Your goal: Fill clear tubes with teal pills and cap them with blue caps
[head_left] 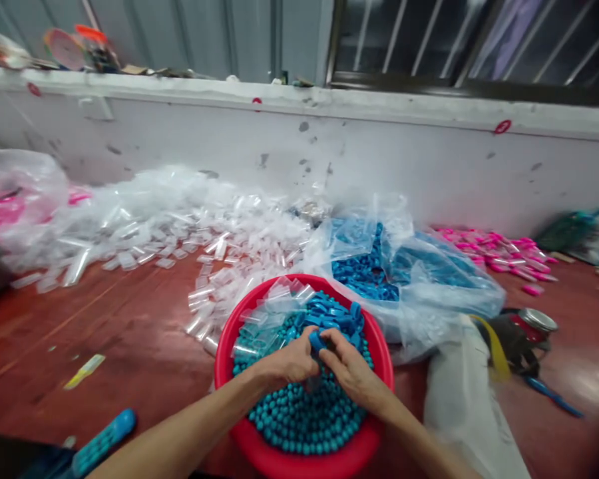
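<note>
Over the red basin (223,346), my two hands meet. My right hand (352,372) is closed, its fingers pinching a small blue plastic cap (317,341). My left hand (292,362) is closed against the cap's other side, around what looks like a clear plastic tube, mostly hidden and blurred. Turquoise round beads (304,422) fill the basin below both hands. On top of the beads lie clear flat tubes (264,326) at the left and a heap of blue caps (332,313) at the back.
A pile of clear tubes (219,246) spreads along the wall. Behind the basin stands an open plastic bag (444,299) of blue pieces. Pink pieces (499,249) lie at the right, near a jar (534,326). A blue-capped tube of beads (104,442) is at lower left.
</note>
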Demonstrator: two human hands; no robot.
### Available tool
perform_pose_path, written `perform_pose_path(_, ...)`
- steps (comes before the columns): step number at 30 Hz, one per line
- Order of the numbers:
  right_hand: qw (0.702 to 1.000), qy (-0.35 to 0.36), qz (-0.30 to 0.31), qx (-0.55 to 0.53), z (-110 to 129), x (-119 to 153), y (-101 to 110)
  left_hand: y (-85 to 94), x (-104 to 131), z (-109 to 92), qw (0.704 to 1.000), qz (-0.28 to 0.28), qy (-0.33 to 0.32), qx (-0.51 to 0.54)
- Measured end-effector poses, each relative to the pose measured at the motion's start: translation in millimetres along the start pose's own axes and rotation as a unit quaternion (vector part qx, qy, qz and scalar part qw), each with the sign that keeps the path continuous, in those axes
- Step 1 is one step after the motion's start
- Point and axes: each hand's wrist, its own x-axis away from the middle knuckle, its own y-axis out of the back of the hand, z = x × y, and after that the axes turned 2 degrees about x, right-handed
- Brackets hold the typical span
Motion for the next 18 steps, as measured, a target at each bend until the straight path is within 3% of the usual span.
perform_pose_path(5,0.997,0.001,-0.012,0.070,-3.7,3.7,6.4,-9.3,-3.4,0.7,0.985,-0.124,0.057,-0.110)
perform_pose_path(9,0.987,-0.019,0.000,0.157,-6.3,4.5,15.1,2.8,3.8,7.9,0.967,-0.153,0.066,-0.195)
perform_pose_path(14,0.908,-0.114,0.057,0.400,-8.9,1.7,17.8,8.8,9.2,11.2,0.932,-0.188,0.078,-0.301)
perform_pose_path(18,0.895,-0.145,0.067,0.416,-17.7,-2.9,8.3,-9.4,-17.6,20.1,0.934,-0.188,0.109,-0.284)
